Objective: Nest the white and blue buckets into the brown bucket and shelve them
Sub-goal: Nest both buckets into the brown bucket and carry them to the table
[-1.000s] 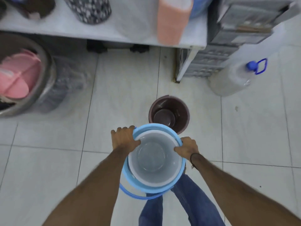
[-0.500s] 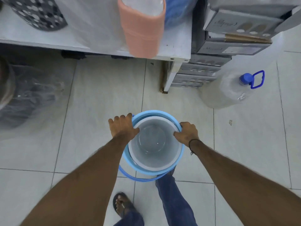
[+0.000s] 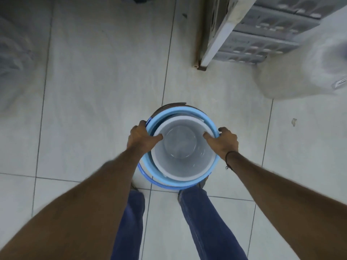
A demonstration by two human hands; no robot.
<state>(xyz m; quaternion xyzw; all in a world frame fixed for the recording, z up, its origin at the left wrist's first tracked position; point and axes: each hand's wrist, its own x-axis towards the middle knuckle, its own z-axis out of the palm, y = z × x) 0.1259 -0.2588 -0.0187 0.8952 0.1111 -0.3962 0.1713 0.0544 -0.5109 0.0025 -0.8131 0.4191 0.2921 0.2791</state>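
Observation:
The white bucket sits inside the blue bucket, both seen from straight above. My left hand grips their rims on the left, thumb over the white rim. On the right side my right hand grips the same rims. Only a thin dark sliver of the brown bucket shows past the far edge of the blue rim; the rest is hidden under the stack. The blue handle hangs down at the near left.
A white shelf leg stands on the tiled floor at the upper right, with grey crates behind it. A large translucent water jug lies at the right. Crumpled clear plastic is at the left. My legs in jeans are below.
I have stepped forward and the nested blue and white buckets now hang directly over the brown bucket, almost covering it. The shelf top has left the view.

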